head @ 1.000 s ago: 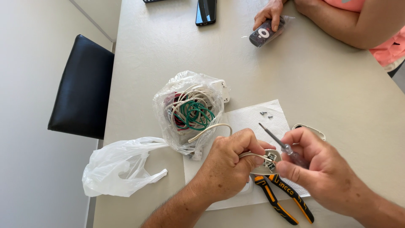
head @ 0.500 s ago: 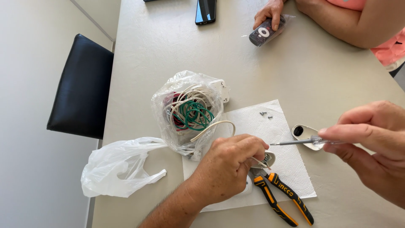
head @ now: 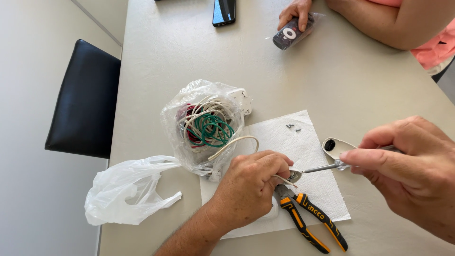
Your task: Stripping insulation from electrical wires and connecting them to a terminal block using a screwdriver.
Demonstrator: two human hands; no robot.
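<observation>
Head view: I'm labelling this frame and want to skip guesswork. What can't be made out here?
- The small part under the left hand: its fingers cover most of it.
- The screwdriver handle: hidden inside the right hand.
- The pliers jaws: partly under the left hand.
- The two screws on the paper towel: too small to tell type.
- The other person's hand: cut off by the top edge.

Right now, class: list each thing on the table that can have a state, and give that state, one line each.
Left hand: closed on a small metal part.
Right hand: pinching the screwdriver, tip at the part.
Pliers: lying shut on the paper towel.
Wire bag: open, wires coiled inside.
White bag: crumpled, flat.
Screws: loose.
</observation>
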